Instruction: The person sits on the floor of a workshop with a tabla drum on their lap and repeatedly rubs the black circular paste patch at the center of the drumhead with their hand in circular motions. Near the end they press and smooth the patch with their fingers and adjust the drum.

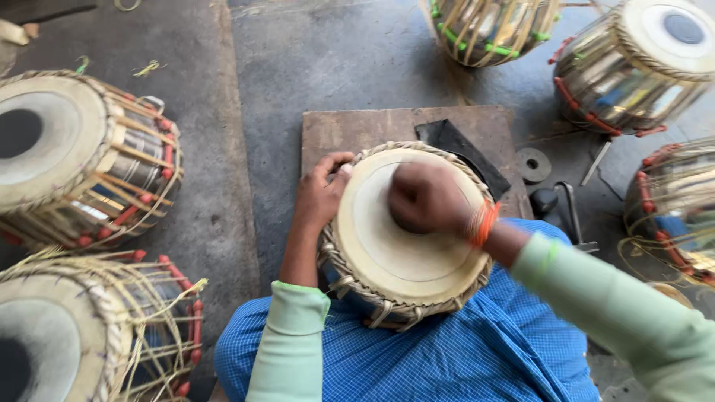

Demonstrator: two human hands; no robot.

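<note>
Pale drum head (402,246) sits in our lap, tilted up for access. Left hand (322,195) curls over the woven rim to steady it; right hand (426,198), fingers bunched, presses the centre.

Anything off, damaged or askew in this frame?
Nothing looks damaged. The left hand grips the rim of the drum on the lap; the right hand, blurred, rests on its skin. Loose fibre scraps lie on the floor, and a black pad sits skewed on the wooden board.
</note>
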